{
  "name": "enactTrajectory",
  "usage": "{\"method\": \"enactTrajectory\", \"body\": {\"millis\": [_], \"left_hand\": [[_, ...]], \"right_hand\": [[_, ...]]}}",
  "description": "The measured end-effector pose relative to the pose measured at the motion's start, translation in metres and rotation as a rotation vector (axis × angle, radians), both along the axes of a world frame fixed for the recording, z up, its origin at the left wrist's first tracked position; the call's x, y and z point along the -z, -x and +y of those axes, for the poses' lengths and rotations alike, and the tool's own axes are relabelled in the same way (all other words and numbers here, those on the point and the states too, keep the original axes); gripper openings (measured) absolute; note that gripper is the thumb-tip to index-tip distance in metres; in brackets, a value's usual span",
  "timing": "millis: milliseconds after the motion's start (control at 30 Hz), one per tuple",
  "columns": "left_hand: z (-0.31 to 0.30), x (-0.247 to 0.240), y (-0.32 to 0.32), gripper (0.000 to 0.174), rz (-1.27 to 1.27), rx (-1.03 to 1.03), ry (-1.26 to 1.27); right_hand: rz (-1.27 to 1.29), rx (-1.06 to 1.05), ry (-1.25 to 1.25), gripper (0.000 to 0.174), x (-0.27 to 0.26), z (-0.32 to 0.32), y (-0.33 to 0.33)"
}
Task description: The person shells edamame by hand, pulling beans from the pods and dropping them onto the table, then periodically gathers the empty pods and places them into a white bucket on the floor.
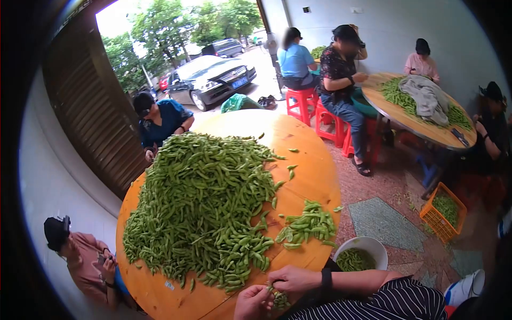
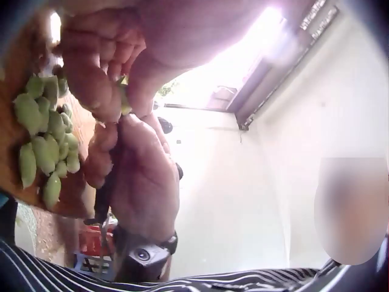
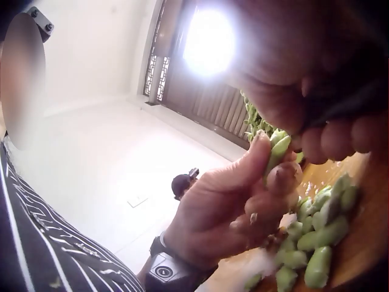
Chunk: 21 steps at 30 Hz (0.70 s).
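My left hand pinches a green soybean pod between thumb and fingers, over the table's near edge. Right up against it, my right hand grips a slim dark-handled tool; its working end is hidden at the pod. In the right wrist view the left hand shows from the thumb side. A small heap of pods lies on the wood just beside both hands. Beyond them rises a large mound of pods on the round wooden table.
A smaller pod pile lies at the table's right edge, above a white bucket of pods on the floor. Two people sit across the left side. Others sit at a second table; an orange crate stands near it.
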State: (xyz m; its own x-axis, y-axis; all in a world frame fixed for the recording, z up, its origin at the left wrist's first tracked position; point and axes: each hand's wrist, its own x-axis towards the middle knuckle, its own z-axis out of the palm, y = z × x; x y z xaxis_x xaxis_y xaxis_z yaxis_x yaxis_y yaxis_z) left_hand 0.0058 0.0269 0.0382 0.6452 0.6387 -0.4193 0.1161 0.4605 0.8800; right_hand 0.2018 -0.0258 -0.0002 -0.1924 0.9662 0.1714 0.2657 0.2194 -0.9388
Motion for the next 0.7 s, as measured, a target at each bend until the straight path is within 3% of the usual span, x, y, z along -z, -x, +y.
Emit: {"method": "enactTrajectory", "body": {"millis": [200,267,400,467,500,700], "left_hand": [[0.001,-0.004,-0.002,0.015,0.003,-0.021,0.154],[0.0,0.006,-0.003,0.011,-0.004,-0.029,-0.081],[-0.006,0.012,-0.008,0.009,-0.035,-0.071,-0.123],[-0.007,0.012,-0.009,0.01,-0.061,-0.082,-0.134],[-0.007,0.01,-0.008,0.01,-0.062,-0.082,-0.136],[-0.001,0.004,-0.004,0.013,-0.029,-0.01,0.116]], "right_hand": [[0.144,-0.062,0.207,0.018,-0.013,0.002,-0.006],[0.125,0.038,0.201,0.02,-0.011,0.0,-0.004],[0.095,0.117,0.083,0.021,-0.014,-0.005,-0.002],[0.356,0.051,0.312,0.023,-0.012,-0.005,-0.002],[0.355,0.052,0.311,0.023,-0.009,-0.004,-0.002],[0.368,0.013,0.34,0.022,-0.006,-0.005,-0.001]]}}
